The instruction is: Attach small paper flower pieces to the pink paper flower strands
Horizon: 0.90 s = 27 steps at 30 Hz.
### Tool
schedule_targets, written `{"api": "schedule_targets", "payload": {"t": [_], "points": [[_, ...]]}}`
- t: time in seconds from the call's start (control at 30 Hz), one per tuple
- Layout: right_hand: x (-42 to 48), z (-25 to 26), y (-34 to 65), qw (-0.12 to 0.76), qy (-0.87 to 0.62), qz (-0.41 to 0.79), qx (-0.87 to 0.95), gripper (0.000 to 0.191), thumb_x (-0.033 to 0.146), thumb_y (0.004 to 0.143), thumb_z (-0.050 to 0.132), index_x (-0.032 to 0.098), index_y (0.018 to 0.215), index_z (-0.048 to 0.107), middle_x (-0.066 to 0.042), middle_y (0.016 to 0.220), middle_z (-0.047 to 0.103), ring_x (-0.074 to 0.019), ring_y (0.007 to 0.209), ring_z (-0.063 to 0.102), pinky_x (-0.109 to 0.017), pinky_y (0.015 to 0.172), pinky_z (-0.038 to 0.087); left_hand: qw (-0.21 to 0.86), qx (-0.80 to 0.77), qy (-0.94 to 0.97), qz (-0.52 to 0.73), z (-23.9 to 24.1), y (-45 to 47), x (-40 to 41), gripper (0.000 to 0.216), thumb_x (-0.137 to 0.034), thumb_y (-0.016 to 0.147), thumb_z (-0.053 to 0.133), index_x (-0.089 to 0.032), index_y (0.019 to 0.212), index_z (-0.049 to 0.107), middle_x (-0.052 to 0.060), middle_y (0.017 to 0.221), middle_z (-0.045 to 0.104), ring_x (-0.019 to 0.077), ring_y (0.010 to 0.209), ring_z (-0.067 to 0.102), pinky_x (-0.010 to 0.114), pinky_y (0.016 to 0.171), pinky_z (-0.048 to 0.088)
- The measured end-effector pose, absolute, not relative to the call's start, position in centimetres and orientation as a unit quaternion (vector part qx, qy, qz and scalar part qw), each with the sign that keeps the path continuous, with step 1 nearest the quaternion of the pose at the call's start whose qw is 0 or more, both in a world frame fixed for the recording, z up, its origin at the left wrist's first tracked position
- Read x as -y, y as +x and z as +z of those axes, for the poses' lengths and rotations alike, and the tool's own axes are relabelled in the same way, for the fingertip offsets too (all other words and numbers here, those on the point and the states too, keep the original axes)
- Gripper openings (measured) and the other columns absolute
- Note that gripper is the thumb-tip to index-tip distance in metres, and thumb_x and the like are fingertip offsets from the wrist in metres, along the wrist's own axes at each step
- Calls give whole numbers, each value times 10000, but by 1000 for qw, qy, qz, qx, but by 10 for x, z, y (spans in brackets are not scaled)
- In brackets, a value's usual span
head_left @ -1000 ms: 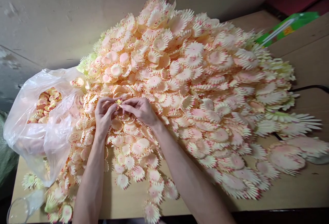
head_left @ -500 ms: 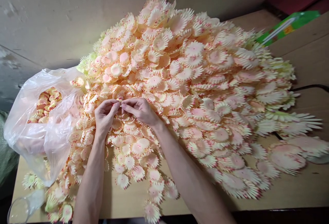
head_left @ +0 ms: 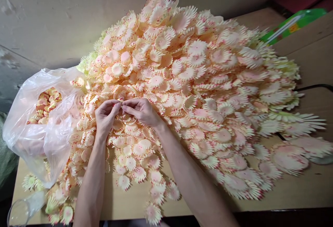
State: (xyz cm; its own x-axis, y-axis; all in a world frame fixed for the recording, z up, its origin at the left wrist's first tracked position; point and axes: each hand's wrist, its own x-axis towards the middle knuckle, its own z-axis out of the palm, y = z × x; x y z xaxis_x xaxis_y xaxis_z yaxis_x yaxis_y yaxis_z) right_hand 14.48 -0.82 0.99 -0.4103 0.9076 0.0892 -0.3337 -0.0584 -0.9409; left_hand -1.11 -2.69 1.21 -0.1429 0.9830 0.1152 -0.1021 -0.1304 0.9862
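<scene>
A big heap of pale pink and cream fringed flower pieces (head_left: 192,81) covers the wooden table (head_left: 299,188). My left hand (head_left: 105,116) and my right hand (head_left: 142,110) meet over the near left part of the heap. Both are closed in a pinch, fingertips touching, on one small flower piece (head_left: 121,101) that is mostly hidden between them. My forearms reach in from the bottom edge.
A clear plastic bag (head_left: 39,129) with smaller yellow-red flower pieces lies at the left. A glass rim (head_left: 18,215) shows at the bottom left. A green box (head_left: 291,25) lies at the far right, a black cable (head_left: 314,87) beside the heap. A grey wall stands behind.
My fingertips have closed tighter together on the small piece, which showed more clearly a second ago. The hands stay in the same place; the view has shifted slightly.
</scene>
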Motion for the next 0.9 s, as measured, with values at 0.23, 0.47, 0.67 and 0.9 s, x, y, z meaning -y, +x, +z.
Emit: {"api": "schedule_targets", "payload": {"t": [0.23, 0.47, 0.67, 0.9], "points": [[8, 6, 146, 468, -279, 666, 509, 205, 353, 801, 741, 187, 918, 765, -19, 825, 736, -117, 710, 665, -286, 738, 583, 475, -465, 468, 583, 15, -11, 29, 231, -336, 725, 825, -182, 868, 729, 18, 769, 744, 80, 625, 672, 176, 612, 559], [8, 6, 144, 469, -279, 655, 523, 147, 302, 852, 676, 180, 918, 725, -13, 808, 720, -112, 715, 664, -274, 736, 575, 484, -463, 453, 589, 17, -11, 28, 247, -328, 691, 850, -180, 817, 698, -8, 713, 703, 55, 576, 637, 146, 571, 527], [10, 4, 141, 464, -267, 664, 521, 155, 324, 850, 679, 171, 876, 668, -30, 867, 715, -140, 815, 691, -309, 813, 587, 517, -475, 385, 599, 17, -13, 29, 323, -328, 587, 903, -156, 721, 665, -10, 677, 707, 65, 549, 645, 147, 538, 535], [9, 7, 141, 462, -284, 637, 547, 165, 321, 846, 666, 158, 853, 643, -42, 896, 695, -142, 833, 680, -291, 795, 579, 511, -495, 350, 609, 14, -13, 28, 398, -357, 516, 929, -140, 657, 627, 31, 811, 769, 95, 613, 696, 172, 557, 580]]}}
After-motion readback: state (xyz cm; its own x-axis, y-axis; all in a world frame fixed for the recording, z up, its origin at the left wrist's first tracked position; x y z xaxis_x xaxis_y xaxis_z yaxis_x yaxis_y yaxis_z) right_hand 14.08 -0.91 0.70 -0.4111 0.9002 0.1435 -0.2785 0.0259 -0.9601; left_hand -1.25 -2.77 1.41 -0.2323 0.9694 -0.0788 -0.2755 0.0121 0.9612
